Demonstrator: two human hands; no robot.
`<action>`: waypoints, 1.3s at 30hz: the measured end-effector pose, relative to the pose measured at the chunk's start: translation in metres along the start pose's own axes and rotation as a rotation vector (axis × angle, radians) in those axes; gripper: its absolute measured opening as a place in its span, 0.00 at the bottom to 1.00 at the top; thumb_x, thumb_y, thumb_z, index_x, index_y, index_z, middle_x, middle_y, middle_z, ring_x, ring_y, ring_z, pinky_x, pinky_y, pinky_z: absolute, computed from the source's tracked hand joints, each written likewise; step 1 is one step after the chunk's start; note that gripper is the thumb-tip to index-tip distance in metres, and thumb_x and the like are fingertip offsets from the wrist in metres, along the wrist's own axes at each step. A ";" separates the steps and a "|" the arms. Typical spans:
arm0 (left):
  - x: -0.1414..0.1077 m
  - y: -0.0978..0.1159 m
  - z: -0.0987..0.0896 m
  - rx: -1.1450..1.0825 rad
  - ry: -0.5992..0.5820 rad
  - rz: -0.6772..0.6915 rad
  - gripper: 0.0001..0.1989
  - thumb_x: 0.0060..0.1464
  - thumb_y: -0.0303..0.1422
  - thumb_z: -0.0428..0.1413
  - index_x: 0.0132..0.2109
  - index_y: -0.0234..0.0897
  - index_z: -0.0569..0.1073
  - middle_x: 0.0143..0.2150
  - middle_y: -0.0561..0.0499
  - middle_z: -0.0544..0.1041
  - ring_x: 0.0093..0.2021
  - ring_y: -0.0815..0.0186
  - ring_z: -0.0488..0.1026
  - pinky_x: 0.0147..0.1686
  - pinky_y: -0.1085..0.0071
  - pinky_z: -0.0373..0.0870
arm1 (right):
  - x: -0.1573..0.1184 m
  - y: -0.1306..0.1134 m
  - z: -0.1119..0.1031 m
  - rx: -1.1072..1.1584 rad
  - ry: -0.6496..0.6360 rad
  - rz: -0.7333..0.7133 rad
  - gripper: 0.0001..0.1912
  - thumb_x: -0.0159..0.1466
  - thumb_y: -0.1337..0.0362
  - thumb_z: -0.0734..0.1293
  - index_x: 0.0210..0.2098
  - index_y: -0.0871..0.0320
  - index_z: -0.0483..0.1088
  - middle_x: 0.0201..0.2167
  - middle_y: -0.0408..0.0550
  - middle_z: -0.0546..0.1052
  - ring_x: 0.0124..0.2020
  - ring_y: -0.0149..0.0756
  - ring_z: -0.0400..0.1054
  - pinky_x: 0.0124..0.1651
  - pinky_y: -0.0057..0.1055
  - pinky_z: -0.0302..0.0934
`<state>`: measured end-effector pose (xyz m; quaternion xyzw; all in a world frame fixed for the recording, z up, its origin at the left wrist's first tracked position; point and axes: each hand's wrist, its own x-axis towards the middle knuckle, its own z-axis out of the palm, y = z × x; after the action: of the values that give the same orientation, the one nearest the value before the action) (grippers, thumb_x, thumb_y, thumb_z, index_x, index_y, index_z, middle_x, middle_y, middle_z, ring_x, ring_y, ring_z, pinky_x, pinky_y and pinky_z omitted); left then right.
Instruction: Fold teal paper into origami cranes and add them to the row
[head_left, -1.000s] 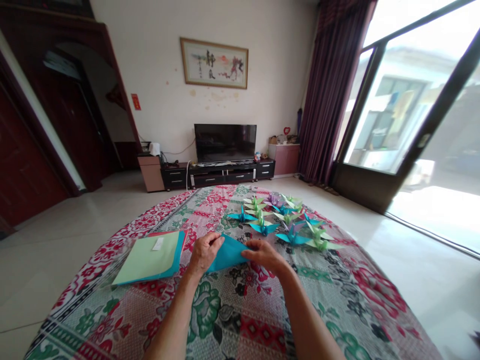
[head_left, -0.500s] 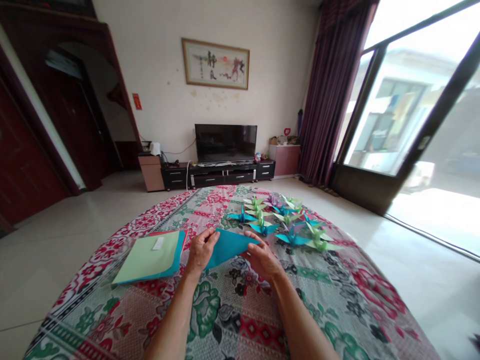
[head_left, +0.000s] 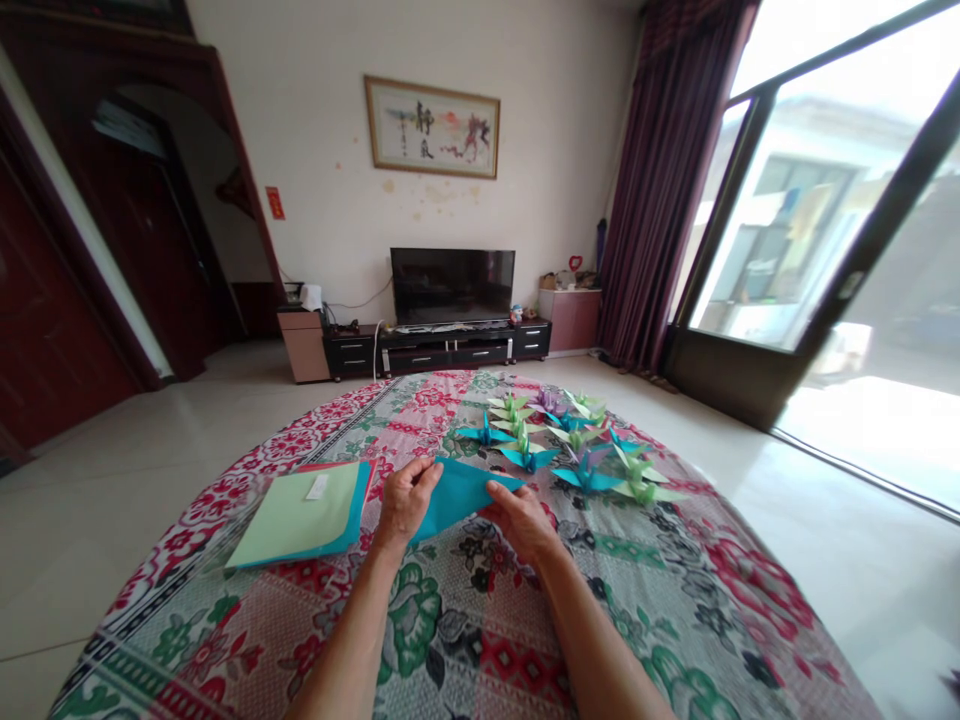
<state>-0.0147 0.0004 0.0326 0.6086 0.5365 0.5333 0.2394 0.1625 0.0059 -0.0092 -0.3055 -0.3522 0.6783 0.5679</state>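
Observation:
A folded sheet of blue paper (head_left: 459, 494) with a pointed right end is held just above the tablecloth. My left hand (head_left: 406, 500) pinches its upper left edge between thumb and fingers. Near the right point, my right hand (head_left: 522, 518) grips the paper, thumb on top and fingers mostly hidden underneath. Beyond my hands and to the right stand several folded paper cranes in blue (head_left: 587, 475), green (head_left: 643, 480) and purple (head_left: 546, 400). Left of my left hand lies a stack of square paper (head_left: 296, 515), light green on top, with blue and red edges showing.
A small white slip (head_left: 317, 487) rests on the paper stack. The round table has a patterned floral cloth (head_left: 525, 640). Across the floor are a television (head_left: 452, 287) on a low black cabinet (head_left: 421, 357), and a glass door at the right.
My right thumb has shifted left onto the paper's face, and the right fingers have moved beneath it, leaving the pointed end more exposed. My left hand is nearly unmoved.

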 end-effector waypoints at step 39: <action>0.007 -0.021 -0.004 -0.071 0.131 -0.066 0.17 0.44 0.43 0.56 0.34 0.33 0.78 0.22 0.52 0.73 0.23 0.68 0.66 0.25 0.74 0.63 | -0.001 -0.013 -0.014 -0.019 -0.125 -0.022 0.14 0.53 0.55 0.70 0.27 0.61 0.73 0.26 0.49 0.78 0.28 0.35 0.72 0.36 0.32 0.64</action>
<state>-0.0275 0.0120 0.0180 0.5457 0.5516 0.5824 0.2425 0.1813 0.0076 -0.0067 -0.2640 -0.3967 0.6865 0.5493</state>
